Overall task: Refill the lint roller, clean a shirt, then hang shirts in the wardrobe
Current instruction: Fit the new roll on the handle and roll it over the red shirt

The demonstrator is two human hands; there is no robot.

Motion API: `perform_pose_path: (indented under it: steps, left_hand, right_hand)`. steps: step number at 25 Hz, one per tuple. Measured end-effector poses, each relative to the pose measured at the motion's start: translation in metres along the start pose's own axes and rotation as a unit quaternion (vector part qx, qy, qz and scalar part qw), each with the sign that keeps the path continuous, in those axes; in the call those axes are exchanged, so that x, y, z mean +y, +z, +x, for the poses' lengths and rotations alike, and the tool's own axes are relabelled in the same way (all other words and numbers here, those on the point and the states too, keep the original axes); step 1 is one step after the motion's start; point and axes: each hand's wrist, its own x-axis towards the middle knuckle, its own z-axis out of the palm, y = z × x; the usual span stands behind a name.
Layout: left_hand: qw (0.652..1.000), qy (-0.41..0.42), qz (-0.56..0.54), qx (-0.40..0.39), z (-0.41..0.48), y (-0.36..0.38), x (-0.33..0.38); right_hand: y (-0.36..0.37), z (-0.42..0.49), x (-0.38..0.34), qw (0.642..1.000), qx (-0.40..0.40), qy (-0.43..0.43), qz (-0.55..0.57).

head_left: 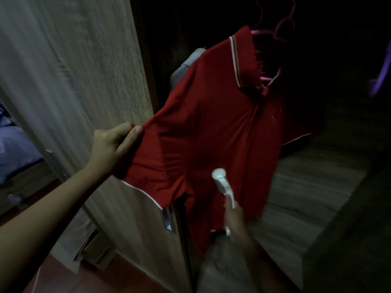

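1 red polo shirt with a white-trimmed collar (pixel 211 127). 1 white plastic lint roller (pixel 222 182). 2 bare hands: the left hand (pixel 114 149) and the right hand (pixel 234 216). 1 pink plastic hanger (pixel 273 32). 1 purple hanger (pixel 380 77), blurred. 1 pale wood-grain wardrobe door (pixel 84 81).

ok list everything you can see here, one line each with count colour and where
polo shirt: one, red with white trim, hanging at the open wardrobe, centre
hangers: at least two, pink, above the shirt's collar
grey garment: one, behind the shirt's shoulder
wardrobe door: one, light wood grain, left
purple item: one, blurred, far right edge
bedding: blue-purple, far left behind the door
lint roller: one, white, against the shirt's lower front
left hand: one, pinching the shirt's sleeve
right hand: one, gripping the lint roller's handle
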Motion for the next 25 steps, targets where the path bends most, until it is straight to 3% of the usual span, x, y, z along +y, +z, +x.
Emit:
perform_pose_path:
  steps: [3,10,14,16,18,20,23,25]
  left_hand:
    - [1.0,-0.005,-0.002,0.007,-0.001,0.001,0.0]
    - [1.0,0.001,0.007,0.009,-0.001,0.002,0.0]
    - [1.0,0.007,0.008,0.003,0.001,0.0,0.001]
    - [1.0,0.009,0.007,0.001,0.001,0.0,0.001]
    - [1.0,0.006,0.005,0.004,0.0,0.001,-0.001]
    - [1.0,0.006,0.006,0.009,0.0,0.003,-0.003]
    - [1.0,0.002,0.004,0.014,-0.001,0.005,-0.005]
    - [1.0,-0.001,0.0,0.013,-0.001,0.004,-0.005]
  right_hand:
    - [-0.019,0.035,-0.009,0.999,0.03,0.018,-0.001]
    - [0.033,-0.044,0.047,0.991,-0.131,0.024,-0.002]
    - [0.017,0.001,0.043,0.994,-0.039,0.1,0.016]
    - [-0.004,0.03,0.022,0.995,0.024,0.094,0.007]
    - [-0.02,0.034,-0.008,0.998,0.059,0.029,-0.017]
    - [-0.03,0.012,-0.047,0.992,0.06,-0.1,-0.037]
    - [-0.035,-0.035,-0.112,0.95,0.038,-0.305,-0.051]
    - [-0.032,-0.051,-0.148,0.927,0.037,-0.369,-0.047]
